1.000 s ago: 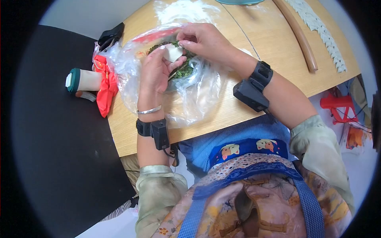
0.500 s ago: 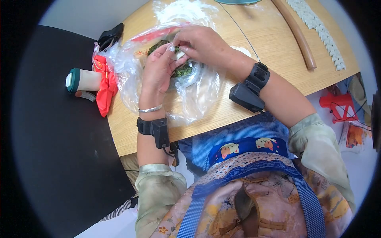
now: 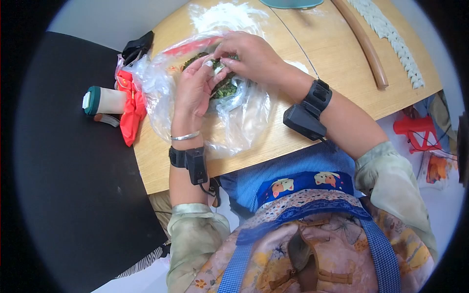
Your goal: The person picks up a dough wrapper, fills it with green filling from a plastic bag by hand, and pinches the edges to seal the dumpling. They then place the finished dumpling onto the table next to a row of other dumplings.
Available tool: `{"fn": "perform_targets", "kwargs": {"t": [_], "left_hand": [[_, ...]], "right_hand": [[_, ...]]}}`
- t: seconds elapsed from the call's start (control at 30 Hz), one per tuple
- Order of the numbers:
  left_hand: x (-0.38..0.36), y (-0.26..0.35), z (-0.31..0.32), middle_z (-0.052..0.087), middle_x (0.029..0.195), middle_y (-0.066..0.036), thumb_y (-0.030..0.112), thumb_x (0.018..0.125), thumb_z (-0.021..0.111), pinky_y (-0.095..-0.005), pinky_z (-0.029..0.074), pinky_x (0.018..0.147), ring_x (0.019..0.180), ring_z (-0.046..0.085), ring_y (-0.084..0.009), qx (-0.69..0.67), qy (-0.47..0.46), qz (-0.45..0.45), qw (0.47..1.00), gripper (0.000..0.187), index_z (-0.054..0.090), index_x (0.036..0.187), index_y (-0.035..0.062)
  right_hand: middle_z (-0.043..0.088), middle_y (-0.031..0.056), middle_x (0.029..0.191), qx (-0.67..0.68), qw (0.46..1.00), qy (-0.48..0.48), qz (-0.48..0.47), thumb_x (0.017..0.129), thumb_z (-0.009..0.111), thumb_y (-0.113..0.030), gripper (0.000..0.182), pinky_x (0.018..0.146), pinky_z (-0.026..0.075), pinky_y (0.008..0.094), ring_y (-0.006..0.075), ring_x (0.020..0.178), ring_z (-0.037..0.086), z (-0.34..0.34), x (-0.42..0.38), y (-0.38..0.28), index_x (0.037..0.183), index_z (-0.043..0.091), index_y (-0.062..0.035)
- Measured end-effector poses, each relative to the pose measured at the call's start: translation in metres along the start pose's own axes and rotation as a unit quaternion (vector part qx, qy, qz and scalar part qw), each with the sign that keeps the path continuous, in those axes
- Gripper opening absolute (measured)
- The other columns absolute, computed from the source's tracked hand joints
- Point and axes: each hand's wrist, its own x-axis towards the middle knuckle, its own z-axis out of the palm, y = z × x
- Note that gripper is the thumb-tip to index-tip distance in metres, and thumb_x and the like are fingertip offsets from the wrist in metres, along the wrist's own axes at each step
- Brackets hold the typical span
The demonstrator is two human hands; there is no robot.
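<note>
My left hand cups a small white dumpling, its fingers curled up around it from below. Coming in from the right, my right hand pinches the dough's edge with thumb and fingertips. The fingers cover much of the dumpling, so its fold is hard to see. Chopped green filling lies directly beneath both hands, inside a spread clear plastic bag with red print. Each wrist carries a black strapped-on device.
White flour is spread at the table's far side. A wooden rolling pin and a long row of overlapping white dough pieces lie to the right. A green-lidded container and red bag sit at the left edge.
The fingertips of both hands have shifted slightly on the dumpling. Both hands stay over the filling.
</note>
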Motion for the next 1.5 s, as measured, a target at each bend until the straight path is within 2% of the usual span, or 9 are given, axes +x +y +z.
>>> {"fn": "perform_targets", "kwargs": {"t": [0.13, 0.3, 0.5, 0.8, 1.03, 1.1, 1.3, 1.37, 1.5], "left_hand": [[0.002, 0.002, -0.009, 0.061, 0.111, -0.015, 0.003, 0.094, 0.047, -0.0263, 0.056, 0.081, 0.094, 0.065, -0.0209, -0.024, 0.004, -0.004, 1.0, 0.028, 0.053, 0.118, -0.0093], [0.002, 0.002, -0.017, 0.063, 0.108, -0.015, 0.003, 0.093, 0.048, -0.0242, 0.057, 0.078, 0.09, 0.067, -0.0215, -0.056, -0.018, -0.011, 0.998, 0.028, 0.052, 0.118, -0.0096], [0.001, 0.002, -0.013, 0.063, 0.109, -0.015, 0.003, 0.094, 0.048, -0.0238, 0.057, 0.077, 0.09, 0.067, -0.0196, -0.089, -0.033, -0.023, 0.995, 0.028, 0.053, 0.118, -0.0087], [-0.001, 0.002, -0.008, 0.064, 0.105, -0.013, 0.01, 0.095, 0.049, -0.0272, 0.058, 0.076, 0.087, 0.066, -0.02, -0.059, -0.01, -0.009, 0.998, 0.025, 0.056, 0.114, -0.0062], [-0.001, 0.001, -0.006, 0.065, 0.102, -0.009, 0.011, 0.094, 0.054, -0.0222, 0.056, 0.073, 0.082, 0.066, -0.0139, -0.015, -0.023, -0.024, 0.999, 0.024, 0.057, 0.114, -0.0024], [0.0, 0.0, -0.009, 0.065, 0.101, -0.008, 0.01, 0.094, 0.055, -0.0221, 0.056, 0.073, 0.081, 0.066, -0.0134, -0.007, -0.036, -0.024, 0.999, 0.024, 0.057, 0.114, -0.0023], [0.0, 0.0, -0.008, 0.065, 0.1, -0.008, 0.009, 0.095, 0.051, -0.0222, 0.056, 0.072, 0.081, 0.065, -0.0132, 0.012, -0.04, -0.023, 0.999, 0.023, 0.057, 0.114, -0.0027], [0.0, 0.001, -0.007, 0.064, 0.101, -0.013, 0.011, 0.097, 0.048, -0.0257, 0.057, 0.071, 0.08, 0.067, -0.0209, -0.017, -0.024, -0.023, 0.999, 0.025, 0.055, 0.114, -0.0056], [-0.001, 0.0, -0.006, 0.062, 0.104, -0.014, 0.016, 0.098, 0.045, -0.0269, 0.057, 0.07, 0.08, 0.067, -0.0243, -0.012, -0.032, -0.012, 0.999, 0.028, 0.054, 0.114, -0.0055]], "right_hand": [[0.062, 0.0116, 0.091, 0.043, 0.998, -0.01, 0.044, 0.077, 0.065, -0.004, 0.018, 0.075, 0.05, 0.0349, 0.0278, 0.085, 0.061, -0.004, 0.0, -0.001, 0.095, 0.062, -0.0032], [0.059, 0.0099, 0.092, 0.011, 1.0, 0.005, -0.018, 0.075, 0.066, -0.002, 0.022, 0.074, 0.05, 0.0343, 0.0268, 0.085, 0.06, -0.003, 0.0, -0.003, 0.096, 0.058, -0.0044], [0.058, 0.0089, 0.091, 0.008, 1.0, -0.014, -0.021, 0.075, 0.069, -0.006, 0.017, 0.072, 0.049, 0.0356, 0.0277, 0.084, 0.059, -0.004, -0.001, -0.005, 0.089, 0.059, -0.0041], [0.061, 0.0095, 0.095, -0.009, 1.0, -0.023, -0.004, 0.079, 0.067, -0.01, 0.012, 0.074, 0.049, 0.0361, 0.0281, 0.086, 0.059, -0.003, -0.002, -0.003, 0.087, 0.061, -0.0034], [0.061, 0.011, 0.097, -0.01, 0.999, 0.003, -0.04, 0.078, 0.068, -0.01, 0.014, 0.075, 0.05, 0.0364, 0.0295, 0.088, 0.06, -0.002, -0.001, -0.004, 0.087, 0.061, -0.0021], [0.059, 0.009, 0.086, -0.01, 0.998, 0.025, -0.059, 0.076, 0.067, -0.011, 0.011, 0.073, 0.049, 0.0374, 0.0287, 0.085, 0.059, -0.001, 0.0, -0.005, 0.084, 0.062, -0.0048], [0.06, 0.009, 0.085, -0.027, 0.997, 0.02, -0.075, 0.077, 0.066, -0.011, 0.011, 0.074, 0.048, 0.0381, 0.0291, 0.085, 0.058, 0.0, 0.0, -0.003, 0.083, 0.06, -0.005], [0.06, 0.009, 0.085, -0.025, 0.997, 0.016, -0.068, 0.077, 0.066, -0.011, 0.011, 0.074, 0.048, 0.0383, 0.0291, 0.085, 0.058, 0.0, 0.0, -0.002, 0.084, 0.06, -0.0052], [0.06, 0.009, 0.085, -0.024, 0.999, 0.004, -0.036, 0.078, 0.065, -0.011, 0.011, 0.074, 0.048, 0.0387, 0.029, 0.085, 0.058, -0.004, 0.0, -0.007, 0.086, 0.06, -0.0057]]}}
